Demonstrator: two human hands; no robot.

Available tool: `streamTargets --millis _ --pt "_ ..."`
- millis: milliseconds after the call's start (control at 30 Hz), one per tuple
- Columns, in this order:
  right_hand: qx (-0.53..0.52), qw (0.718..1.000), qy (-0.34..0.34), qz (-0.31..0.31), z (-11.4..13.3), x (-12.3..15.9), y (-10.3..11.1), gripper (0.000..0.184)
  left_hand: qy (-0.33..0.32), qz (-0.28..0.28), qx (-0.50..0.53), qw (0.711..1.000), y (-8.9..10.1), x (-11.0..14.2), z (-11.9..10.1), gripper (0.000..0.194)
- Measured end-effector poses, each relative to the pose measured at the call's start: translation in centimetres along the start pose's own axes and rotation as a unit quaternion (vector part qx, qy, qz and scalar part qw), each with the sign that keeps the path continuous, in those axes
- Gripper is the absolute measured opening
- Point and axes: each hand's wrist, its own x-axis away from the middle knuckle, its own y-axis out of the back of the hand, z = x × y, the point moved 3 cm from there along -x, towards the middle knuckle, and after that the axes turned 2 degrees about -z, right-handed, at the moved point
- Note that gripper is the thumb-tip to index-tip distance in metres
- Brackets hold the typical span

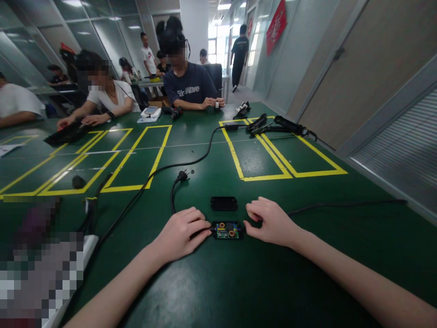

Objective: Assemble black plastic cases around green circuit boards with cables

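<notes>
A small black plastic housing (227, 238) lies open on the green table, with a circuit board (226, 230) inside carrying two copper-wound coils and coloured wires. My left hand (186, 231) is closed at the housing's left end, thumb and fingertips pinching the black power cord where it enters. My right hand (269, 221) is at the right end, thumb and curled forefinger apart, the thumb tip close to the housing; nothing shows between them. Just beyond the housing lies its separate black cover (224, 203). From behind my left hand, the cord curves up to a plug (182, 176).
Another black cable (348, 203) runs right from behind my right hand. A long cord (180, 164) crosses the table to an adapter (231, 127) and black cable bundles (262, 125). Yellow tape (266, 177) marks rectangles. Co-workers sit opposite, one holding a small white piece (217, 105).
</notes>
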Motion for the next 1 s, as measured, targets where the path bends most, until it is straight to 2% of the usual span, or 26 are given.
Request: streamTargets --millis 100,133,200,267,333,467,567,667,800,1000 --pt "0.027 0.999 0.006 -0.03 0.0 -0.2 0.2 0.023 0.04 0.001 -0.019 0.999 0.1 0.0 0.7 0.031" --pt "0.043 0.998 0.012 -0.049 0.0 -0.2 0.4 0.017 0.058 0.0 -0.027 0.998 0.1 0.0 0.9 0.04" --pt "0.077 0.992 0.021 -0.094 0.0 -0.3 0.5 0.008 0.085 0.006 -0.043 0.995 -0.2 0.1 1.2 0.071" --pt "0.1 0.987 0.025 -0.122 -0.1 -0.4 0.2 0.027 0.095 0.03 -0.058 0.993 -0.7 0.1 1.4 0.096" --pt "0.107 0.987 0.038 -0.11 -0.2 -0.3 -0.4 0.041 0.097 0.055 -0.065 0.992 -1.2 0.0 1.4 0.104" --pt "0.079 0.992 0.079 -0.06 -0.4 -0.2 -1.6 0.04 0.097 0.056 -0.062 0.992 -1.6 -0.2 0.8 0.09" --pt "0.036 0.994 0.092 -0.055 -0.4 -0.2 -1.5 0.034 0.081 0.034 -0.037 0.995 -1.3 -0.4 0.3 0.066" --pt "0.002 0.993 0.098 -0.062 -0.2 -0.3 -1.1 0.029 0.067 0.005 -0.015 0.998 -1.0 -0.5 0.0 0.054" --pt "-0.062 0.991 0.092 -0.079 0.0 -0.3 -1.0 0.029 0.054 -0.033 0.003 0.998 -0.8 -0.4 0.2 0.054" --pt "-0.125 0.982 0.075 -0.123 0.0 -0.1 -1.0 0.029 0.043 -0.06 0.005 0.997 -0.9 -0.1 0.0 0.066"
